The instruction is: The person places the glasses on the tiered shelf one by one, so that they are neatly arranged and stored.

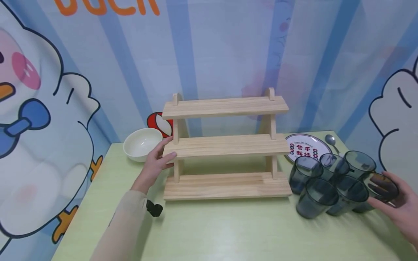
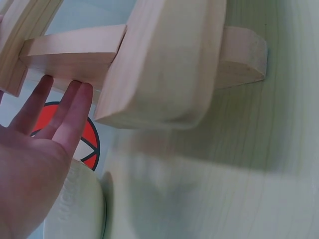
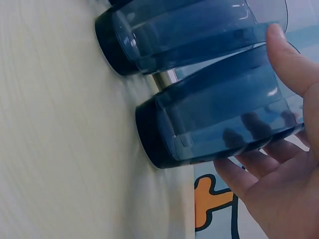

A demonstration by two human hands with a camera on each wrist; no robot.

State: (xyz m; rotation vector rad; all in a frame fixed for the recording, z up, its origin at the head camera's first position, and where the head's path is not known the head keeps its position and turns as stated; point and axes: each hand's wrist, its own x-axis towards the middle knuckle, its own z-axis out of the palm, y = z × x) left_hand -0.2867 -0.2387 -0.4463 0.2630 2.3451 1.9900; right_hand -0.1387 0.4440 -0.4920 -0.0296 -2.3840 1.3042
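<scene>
Right wrist view: the glass (image 3: 214, 109) my right hand (image 3: 284, 191) grips is dark blue and see-through, narrowing to a thick, darker base. My fingers curl round it with the thumb near the rim, and some of them show dimly through its wall. Whether that base touches the bench (image 1: 209, 232) I cannot tell. In the head view the same glass looks smoky, at the right of the nearer row, crowded by five other glasses (image 1: 316, 199) that hide part of it; the frame cuts off my right hand.

Left of them stands a three-step wooden shelf (image 1: 225, 145). My left hand (image 1: 156, 165) rests against its left side, fingers straight and clenched on nothing, their tips touching an upright; the left wrist view crops this hand.

Behind the glasses, a plate (image 1: 308, 141) with red characters is partly covered, as is the handle of a spoon (image 1: 330, 139). A white bowl (image 1: 142, 143) sits near my left hand.
</scene>
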